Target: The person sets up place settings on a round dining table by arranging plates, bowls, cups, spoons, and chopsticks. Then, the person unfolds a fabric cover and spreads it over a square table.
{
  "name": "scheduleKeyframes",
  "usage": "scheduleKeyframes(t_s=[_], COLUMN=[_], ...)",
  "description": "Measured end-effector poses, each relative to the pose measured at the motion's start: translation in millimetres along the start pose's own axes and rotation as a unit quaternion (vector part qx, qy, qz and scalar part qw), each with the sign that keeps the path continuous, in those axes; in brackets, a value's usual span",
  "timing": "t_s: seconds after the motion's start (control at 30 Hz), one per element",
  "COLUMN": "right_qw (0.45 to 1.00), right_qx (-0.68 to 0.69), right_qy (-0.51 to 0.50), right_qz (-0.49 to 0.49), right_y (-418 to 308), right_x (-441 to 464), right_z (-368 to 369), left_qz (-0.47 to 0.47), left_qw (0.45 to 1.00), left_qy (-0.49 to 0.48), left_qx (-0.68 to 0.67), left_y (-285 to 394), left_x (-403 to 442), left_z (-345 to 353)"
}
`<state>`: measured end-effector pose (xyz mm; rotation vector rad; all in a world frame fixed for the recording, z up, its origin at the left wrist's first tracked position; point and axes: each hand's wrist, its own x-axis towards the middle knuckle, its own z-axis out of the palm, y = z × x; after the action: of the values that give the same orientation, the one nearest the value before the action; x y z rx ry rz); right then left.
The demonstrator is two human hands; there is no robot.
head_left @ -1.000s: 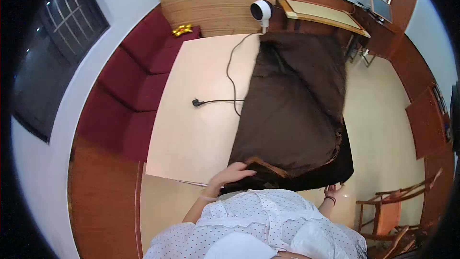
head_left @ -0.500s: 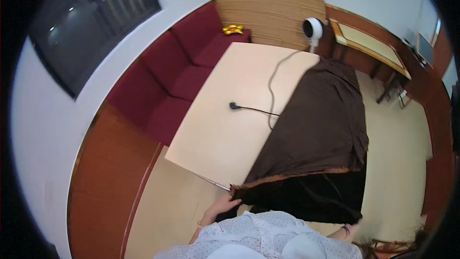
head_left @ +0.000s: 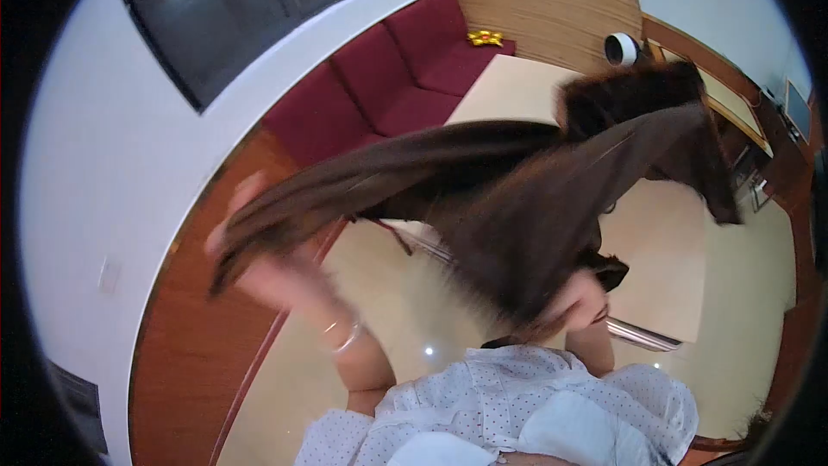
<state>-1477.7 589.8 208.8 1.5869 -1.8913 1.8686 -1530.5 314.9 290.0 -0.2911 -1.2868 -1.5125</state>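
Note:
A dark brown cloth (head_left: 517, 207) with a smooth side and a darker, furry-looking side is in the air over the table, folded and blurred by motion. My left hand (head_left: 280, 274), smeared by movement, grips one corner of it out to the left. Close to my body, my right hand (head_left: 586, 300) is closed on another part of the cloth. The far end billows up toward the back right. Much of the pale table (head_left: 660, 259) is hidden beneath it.
Dark red padded seats (head_left: 379, 78) line the left wall, with a shiny gold item (head_left: 485, 38) on the far one. A round wooden panel (head_left: 543, 4) leans at the back near a white round-headed device (head_left: 621, 49). A framed side table (head_left: 733, 99) stands right.
The cloth has come up off the table into the air. Both hands have risen and moved forward with it, the left one outward to the left. The view has shifted.

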Motion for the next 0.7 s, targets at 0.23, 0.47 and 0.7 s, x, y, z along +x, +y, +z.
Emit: scheduleKeyframes(t_s=[0.23, 0.47, 0.7], right_qw=[0.967, 0.955, 0.92], right_qx=[0.131, 0.164, 0.302], right_qy=[0.04, 0.019, 0.023], right_qz=[0.215, 0.247, 0.247], right_y=[80.6, 71.0, 57.5], right_x=[2.3, 28.3, 59.2], right_z=[142.9, 167.4, 202.9], left_qz=[0.103, 0.057, -0.026], left_qw=[0.955, 0.969, 0.962], left_qy=[0.255, 0.233, 0.273], left_qx=[0.107, -0.054, 0.001], left_y=[41.7, 110.5, 120.9], left_x=[22.2, -42.1, -92.5], left_z=[-266.7, -372.5, -299.7])
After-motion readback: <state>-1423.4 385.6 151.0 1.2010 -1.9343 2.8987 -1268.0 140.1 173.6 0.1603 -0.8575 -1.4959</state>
